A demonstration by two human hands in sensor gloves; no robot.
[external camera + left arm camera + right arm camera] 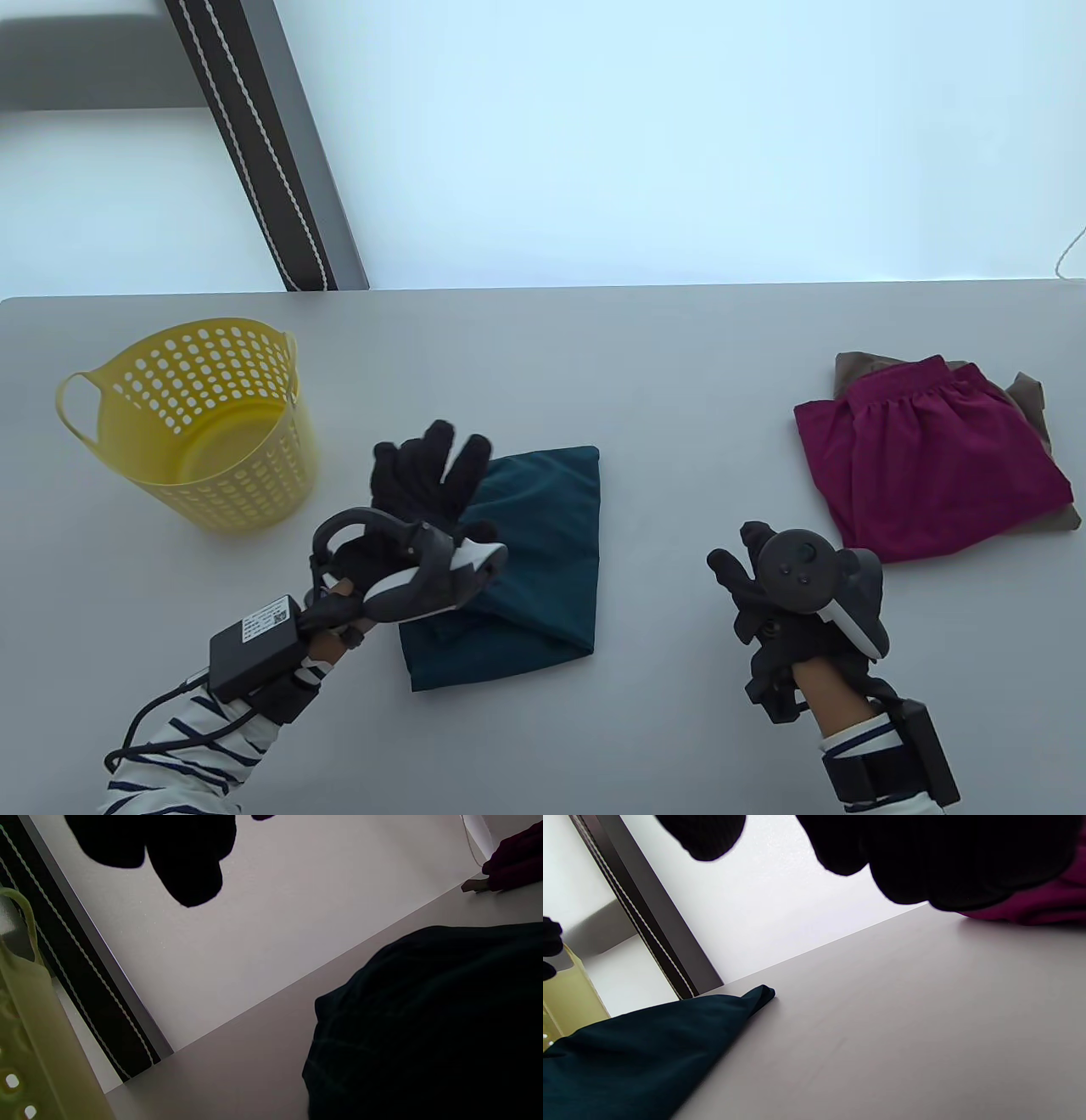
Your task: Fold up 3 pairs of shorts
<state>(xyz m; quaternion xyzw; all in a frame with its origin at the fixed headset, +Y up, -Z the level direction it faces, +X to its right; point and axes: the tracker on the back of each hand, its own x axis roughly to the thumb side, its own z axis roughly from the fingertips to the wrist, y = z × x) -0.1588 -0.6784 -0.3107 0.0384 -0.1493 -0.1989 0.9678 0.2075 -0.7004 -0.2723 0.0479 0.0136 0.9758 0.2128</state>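
Note:
Folded teal shorts (530,552) lie at the table's middle, seen dark in the left wrist view (424,1018) and as a corner in the right wrist view (649,1043). My left hand (428,475) hovers over their left edge with fingers spread and straight, holding nothing. My right hand (747,564) floats to the right of the teal shorts with loosely bent fingers, empty. At the right, folded magenta shorts (925,458) (1043,904) rest on top of folded brown shorts (1031,399).
A yellow perforated basket (204,424) (25,1035) stands empty at the left of the grey table (679,382). A dark post with white cords (263,144) rises behind the far edge.

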